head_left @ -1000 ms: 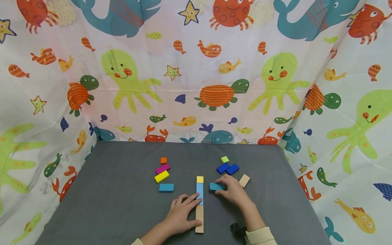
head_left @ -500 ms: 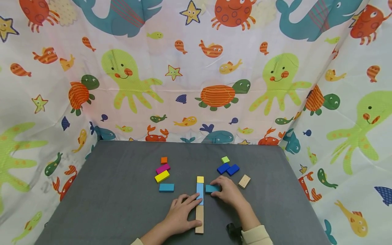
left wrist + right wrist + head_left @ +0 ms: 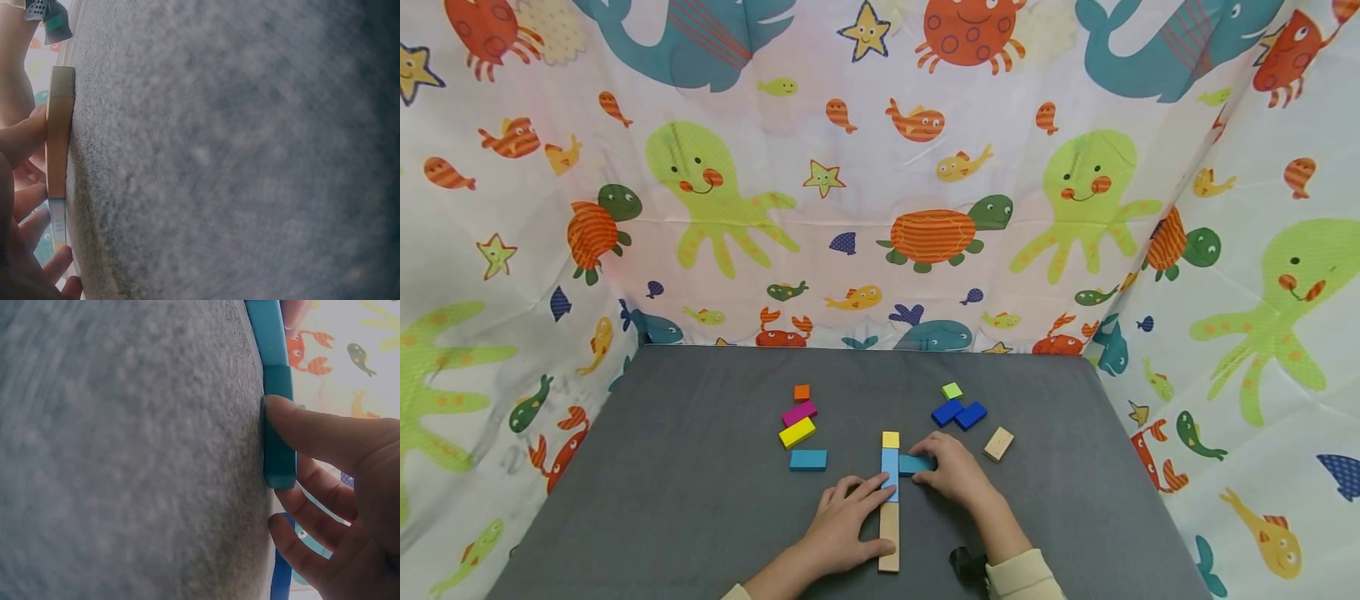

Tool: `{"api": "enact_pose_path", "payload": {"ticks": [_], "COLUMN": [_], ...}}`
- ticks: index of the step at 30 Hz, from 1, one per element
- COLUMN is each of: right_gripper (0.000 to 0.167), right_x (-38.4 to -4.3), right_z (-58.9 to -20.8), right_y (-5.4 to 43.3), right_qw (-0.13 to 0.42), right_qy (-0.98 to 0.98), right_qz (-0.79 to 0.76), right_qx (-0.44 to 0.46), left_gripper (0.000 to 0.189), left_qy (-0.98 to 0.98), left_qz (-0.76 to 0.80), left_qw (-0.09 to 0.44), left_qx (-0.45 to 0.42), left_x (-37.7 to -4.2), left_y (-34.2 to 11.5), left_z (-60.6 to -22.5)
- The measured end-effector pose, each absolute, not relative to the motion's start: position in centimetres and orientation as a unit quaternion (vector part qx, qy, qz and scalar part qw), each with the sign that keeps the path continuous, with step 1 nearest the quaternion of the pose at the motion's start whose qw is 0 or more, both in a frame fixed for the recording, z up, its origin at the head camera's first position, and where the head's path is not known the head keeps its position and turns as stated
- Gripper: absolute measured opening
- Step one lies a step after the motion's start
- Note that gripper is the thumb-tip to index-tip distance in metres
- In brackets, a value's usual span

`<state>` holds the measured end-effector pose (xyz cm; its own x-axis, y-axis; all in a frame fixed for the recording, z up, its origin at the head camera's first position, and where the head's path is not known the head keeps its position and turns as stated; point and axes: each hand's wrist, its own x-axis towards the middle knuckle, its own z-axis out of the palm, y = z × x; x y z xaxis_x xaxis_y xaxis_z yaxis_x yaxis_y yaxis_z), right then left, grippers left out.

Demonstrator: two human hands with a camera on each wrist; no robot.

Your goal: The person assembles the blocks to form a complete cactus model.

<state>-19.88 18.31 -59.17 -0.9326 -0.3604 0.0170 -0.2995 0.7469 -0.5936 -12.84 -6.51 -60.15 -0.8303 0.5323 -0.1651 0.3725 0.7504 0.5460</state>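
Observation:
My right hand [image 3: 957,471] pinches a teal block [image 3: 913,465] between thumb and fingers, flat on the grey table. One end of it meets the side of a light blue block [image 3: 890,463]. That block lies in a line with a small yellow block [image 3: 891,439] above it and a plain wooden block [image 3: 888,533] below. My left hand [image 3: 850,525] rests against this line, its extended fingers on the light blue block and its thumb on the wooden block [image 3: 59,131]. In the right wrist view my thumb presses on one side of the teal block [image 3: 280,459].
Left of the line lie another teal block [image 3: 808,460], a yellow block [image 3: 797,432], a magenta block [image 3: 799,412] and an orange cube [image 3: 802,392]. Farther right are a green cube [image 3: 952,391], two dark blue blocks [image 3: 972,416] and a wooden block [image 3: 998,444].
My right hand has slid the teal block leftward across the table until its end meets the light blue block. My left hand has stayed in place.

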Motion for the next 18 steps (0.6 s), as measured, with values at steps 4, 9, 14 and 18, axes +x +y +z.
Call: {"api": "enact_pose_path", "payload": {"ticks": [4,9,14,18], "right_gripper": [0.032,0.042,0.04,0.041], "right_x": [-19.9,-20.1,-20.4,-21.0], "right_z": [-59.2,-58.9,-58.0,-57.7], "right_y": [18.2,18.8,19.6,20.3], "right_qw": [0.049,0.043,0.017,-0.004], "right_qy": [0.932,0.924,0.927,0.935], "right_qz": [-0.312,-0.34,-0.349,-0.339], "right_qx": [-0.178,-0.171,-0.134,-0.098], "left_gripper": [0.08,0.08,0.079,0.08], "left_qy": [0.923,0.924,0.924,0.924], "left_qz": [0.252,0.25,0.251,0.251], "left_qw": [0.162,0.169,0.174,0.173], "left_qx": [0.24,0.236,0.231,0.23], "left_x": [-12.8,-12.8,-12.9,-13.0], "left_y": [-6.5,-6.4,-6.4,-6.3], "left_z": [-60.0,-59.9,-60.1,-60.3]}}
